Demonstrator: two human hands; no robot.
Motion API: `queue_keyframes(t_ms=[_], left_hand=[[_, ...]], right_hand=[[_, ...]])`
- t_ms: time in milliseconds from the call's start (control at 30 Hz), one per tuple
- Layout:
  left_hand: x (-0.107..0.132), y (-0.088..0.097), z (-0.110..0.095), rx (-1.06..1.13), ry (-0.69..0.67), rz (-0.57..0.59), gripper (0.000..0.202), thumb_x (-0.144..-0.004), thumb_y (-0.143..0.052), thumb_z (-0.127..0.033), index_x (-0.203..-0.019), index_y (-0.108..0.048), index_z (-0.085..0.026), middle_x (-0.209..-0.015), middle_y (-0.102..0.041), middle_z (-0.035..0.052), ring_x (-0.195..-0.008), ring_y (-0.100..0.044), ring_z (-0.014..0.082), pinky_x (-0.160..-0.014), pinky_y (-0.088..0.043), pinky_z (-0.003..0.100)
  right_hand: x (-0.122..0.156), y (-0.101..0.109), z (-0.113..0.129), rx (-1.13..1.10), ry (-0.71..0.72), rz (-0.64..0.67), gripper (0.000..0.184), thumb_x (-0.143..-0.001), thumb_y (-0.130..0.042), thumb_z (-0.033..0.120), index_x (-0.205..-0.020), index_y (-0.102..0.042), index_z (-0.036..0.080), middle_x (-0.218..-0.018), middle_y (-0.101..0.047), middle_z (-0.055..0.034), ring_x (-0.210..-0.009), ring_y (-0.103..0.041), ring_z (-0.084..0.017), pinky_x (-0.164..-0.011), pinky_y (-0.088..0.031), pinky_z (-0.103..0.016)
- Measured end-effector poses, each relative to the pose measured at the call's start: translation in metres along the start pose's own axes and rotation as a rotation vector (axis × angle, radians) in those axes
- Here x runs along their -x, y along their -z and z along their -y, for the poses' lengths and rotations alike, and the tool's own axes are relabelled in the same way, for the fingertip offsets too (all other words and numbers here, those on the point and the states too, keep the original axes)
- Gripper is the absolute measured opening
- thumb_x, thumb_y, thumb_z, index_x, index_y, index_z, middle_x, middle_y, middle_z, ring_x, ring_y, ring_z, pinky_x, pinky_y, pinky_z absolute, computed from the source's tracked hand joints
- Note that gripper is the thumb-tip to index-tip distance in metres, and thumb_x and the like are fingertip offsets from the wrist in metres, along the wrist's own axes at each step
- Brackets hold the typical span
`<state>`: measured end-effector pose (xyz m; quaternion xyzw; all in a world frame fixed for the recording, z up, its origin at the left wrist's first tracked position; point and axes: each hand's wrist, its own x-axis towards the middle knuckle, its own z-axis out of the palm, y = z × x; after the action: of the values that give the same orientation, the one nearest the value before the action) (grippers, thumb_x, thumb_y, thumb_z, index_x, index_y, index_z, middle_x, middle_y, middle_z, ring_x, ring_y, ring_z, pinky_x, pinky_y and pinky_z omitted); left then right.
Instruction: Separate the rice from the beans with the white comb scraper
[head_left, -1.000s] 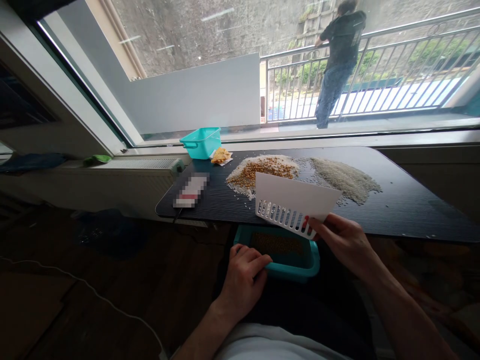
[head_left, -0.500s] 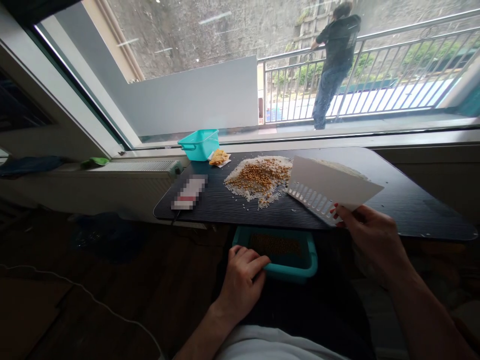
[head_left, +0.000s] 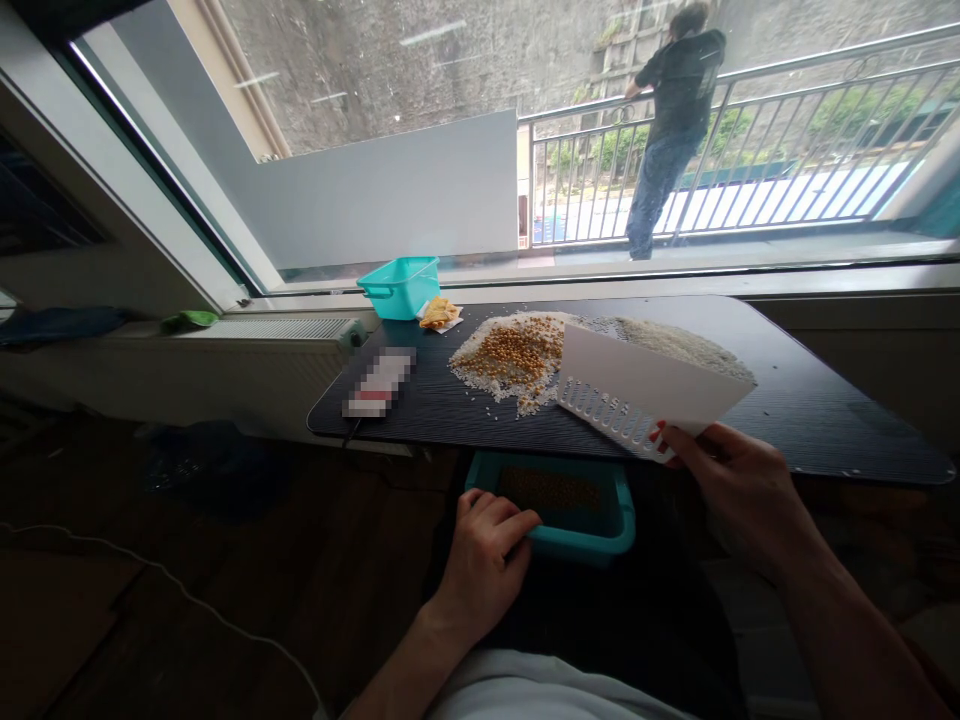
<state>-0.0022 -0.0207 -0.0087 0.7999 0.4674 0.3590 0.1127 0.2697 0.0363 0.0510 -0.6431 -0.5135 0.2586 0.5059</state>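
Observation:
With my left hand [head_left: 489, 560] I grip the near-left rim of a teal plastic bin [head_left: 592, 548], which sits low in front of me, partly beneath the table edge. Small brownish pieces [head_left: 551, 488] lie in its shadowed bottom. My right hand [head_left: 739, 480] pinches the lower right corner of a white flat sheet [head_left: 649, 375] with a row of slots along its lower edge. The sheet stands tilted over the table, its left end at a mixed pile of golden beads and white grains [head_left: 514, 355]. Behind it is a heap of white grains [head_left: 686, 345], partly hidden.
On the dark table [head_left: 420, 425] are a second teal bin [head_left: 401, 290], yellowish pieces on white paper [head_left: 439, 315] and a pixelated flat object [head_left: 380, 383]. A radiator [head_left: 277, 350] stands left. Behind the window, a person [head_left: 671, 130] leans on a railing.
My right hand has drawn the slotted sheet left and slightly down, uncovering more of the white heap and covering the mixed pile's right end. My left hand stays on the bin rim.

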Motion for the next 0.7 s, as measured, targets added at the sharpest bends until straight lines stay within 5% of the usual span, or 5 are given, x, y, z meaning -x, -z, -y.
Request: queue_keyframes(t_ms=[433, 700], left_hand=[[0.000, 0.000, -0.001, -0.002, 0.001, -0.008, 0.028, -0.083, -0.054, -0.005, -0.093, -0.074, -0.022, -0.082, -0.070, 0.0033, -0.079, -0.062, 0.0204, -0.090, -0.042, 0.043], [0.000, 0.000, -0.001, -0.003, 0.004, -0.009, 0.030, -0.083, -0.053, -0.005, -0.094, -0.074, -0.023, -0.085, -0.071, 0.0035, -0.081, -0.062, 0.0203, -0.091, -0.042, 0.044]], right_hand=[[-0.019, -0.022, 0.005, 0.073, 0.063, -0.024, 0.026, -0.071, -0.067, 0.047, -0.073, -0.074, 0.022, -0.065, -0.075, -0.0023, -0.062, -0.070, -0.023, -0.062, -0.053, -0.034], [-0.029, 0.003, 0.000, 0.233, 0.011, -0.181, 0.022, -0.074, -0.066, 0.044, -0.074, -0.072, 0.024, -0.068, -0.076, -0.0057, -0.075, -0.073, -0.028, -0.074, -0.052, -0.036]])
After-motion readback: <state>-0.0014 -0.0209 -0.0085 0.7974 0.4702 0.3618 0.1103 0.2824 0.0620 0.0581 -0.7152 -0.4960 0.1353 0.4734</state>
